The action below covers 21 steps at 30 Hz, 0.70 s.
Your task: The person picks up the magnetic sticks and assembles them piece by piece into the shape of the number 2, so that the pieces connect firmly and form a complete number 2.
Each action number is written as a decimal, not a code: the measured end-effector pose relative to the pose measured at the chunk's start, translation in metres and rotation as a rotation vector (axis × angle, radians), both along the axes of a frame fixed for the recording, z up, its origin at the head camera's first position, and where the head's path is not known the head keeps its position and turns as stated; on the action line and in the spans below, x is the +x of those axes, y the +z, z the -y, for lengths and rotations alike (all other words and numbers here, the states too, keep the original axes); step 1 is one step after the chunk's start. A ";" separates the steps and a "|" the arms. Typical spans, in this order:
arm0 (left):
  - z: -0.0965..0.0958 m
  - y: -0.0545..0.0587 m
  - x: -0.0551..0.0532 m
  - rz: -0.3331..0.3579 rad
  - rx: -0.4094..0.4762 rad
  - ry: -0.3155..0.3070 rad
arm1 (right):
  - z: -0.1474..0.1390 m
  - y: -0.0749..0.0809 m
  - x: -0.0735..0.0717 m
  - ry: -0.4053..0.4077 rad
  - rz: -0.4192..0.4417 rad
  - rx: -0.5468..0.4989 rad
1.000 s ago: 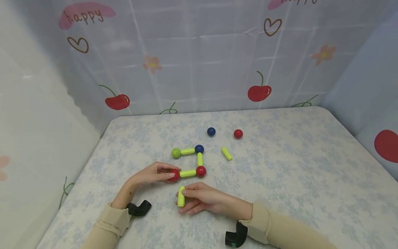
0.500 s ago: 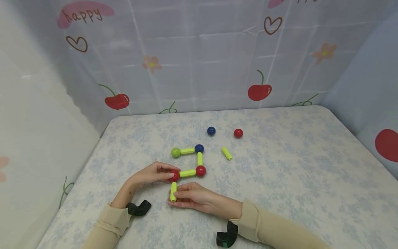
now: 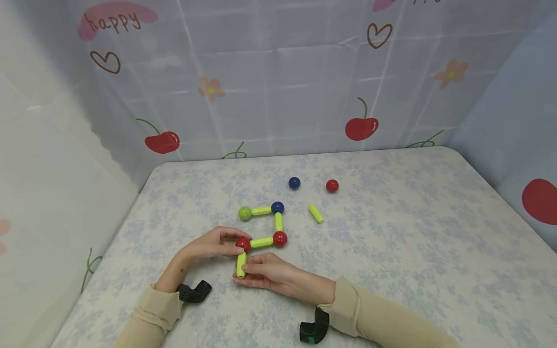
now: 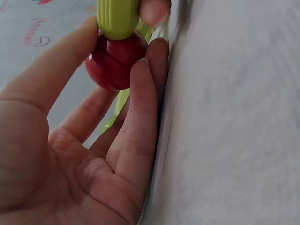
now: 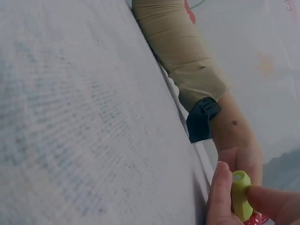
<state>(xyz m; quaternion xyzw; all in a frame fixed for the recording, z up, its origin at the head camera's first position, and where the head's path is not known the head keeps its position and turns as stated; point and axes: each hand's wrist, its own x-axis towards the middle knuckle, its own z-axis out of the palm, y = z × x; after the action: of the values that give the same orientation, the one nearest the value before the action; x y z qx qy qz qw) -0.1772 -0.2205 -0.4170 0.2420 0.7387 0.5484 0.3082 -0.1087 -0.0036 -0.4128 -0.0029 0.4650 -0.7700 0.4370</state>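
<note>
Nearest: beige sleeves (image 3: 391, 323) reach in from the near edge; a curved black wrist device (image 3: 314, 327) sits at the right cuff, another at the left. Right hand (image 3: 274, 275) pinches a yellow-green ribbed stick (image 3: 241, 266) between thumb and fingers; the stick's far end touches a glossy red ball (image 3: 243, 243); left hand (image 3: 213, 242) grips that ball with thumb and fingertips; hands just beside each other, contact between them cannot be told.

Beyond: from the gripped ball a second yellow-green stick (image 3: 261, 242) runs right to another red ball (image 3: 280, 239); a third stick (image 3: 279, 222) leads away to a dark blue ball (image 3: 277, 208); a fourth (image 3: 261, 210) leads left to a lime-green ball (image 3: 245, 213).

Right of this chain, well apart from both hands: a loose yellow-green stick (image 3: 316, 214), lying slantwise; farther, a loose red ball (image 3: 332, 186) and a loose blue ball (image 3: 294, 182); wide stretch of blue-flowered white counter (image 3: 413, 232) from there to the right edge; far edge, round-cornered, meets a cherry-printed sheet (image 3: 300, 96).
</note>
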 end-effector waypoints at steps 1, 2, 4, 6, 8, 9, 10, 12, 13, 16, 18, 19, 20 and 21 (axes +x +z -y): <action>-0.001 0.000 0.000 -0.005 -0.002 0.002 | -0.001 0.000 0.000 0.003 -0.006 0.009; -0.001 0.001 0.001 -0.008 -0.002 0.004 | -0.001 0.000 0.001 0.006 -0.015 0.019; -0.002 0.000 0.001 -0.008 -0.003 0.013 | -0.005 0.001 0.002 0.018 -0.045 0.043; -0.002 0.000 0.001 -0.010 -0.011 0.025 | -0.011 0.002 0.004 0.037 -0.096 0.072; -0.002 -0.001 0.001 -0.003 -0.012 0.038 | -0.021 0.004 0.004 0.064 -0.172 0.111; -0.002 -0.002 0.001 -0.003 -0.014 0.044 | -0.027 0.005 0.003 0.078 -0.216 0.132; -0.002 -0.003 0.001 -0.005 -0.013 0.046 | -0.033 0.007 0.001 0.092 -0.269 0.155; -0.002 -0.004 0.001 0.000 -0.006 0.054 | -0.047 0.011 -0.006 0.110 -0.385 0.208; -0.003 -0.005 0.000 0.002 -0.003 0.058 | -0.053 0.013 -0.011 0.106 -0.447 0.236; -0.003 -0.006 0.000 0.003 0.000 0.066 | -0.071 0.024 -0.033 0.025 -0.604 0.329; -0.004 -0.005 -0.001 0.006 -0.005 0.078 | -0.081 0.030 -0.052 -0.087 -0.679 0.399; -0.004 -0.005 -0.001 0.007 -0.010 0.083 | -0.085 0.032 -0.064 -0.148 -0.694 0.430; -0.004 -0.005 -0.001 0.006 -0.012 0.088 | -0.088 0.034 -0.076 -0.216 -0.700 0.462; -0.004 -0.005 -0.001 0.008 -0.016 0.093 | -0.091 0.034 -0.088 -0.283 -0.706 0.489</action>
<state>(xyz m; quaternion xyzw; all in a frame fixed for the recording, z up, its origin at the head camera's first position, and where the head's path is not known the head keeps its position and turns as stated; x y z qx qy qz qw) -0.1781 -0.2166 -0.4217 0.2027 0.7523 0.5572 0.2872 -0.1963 0.0870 -0.3785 -0.0984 0.7496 -0.6415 0.1301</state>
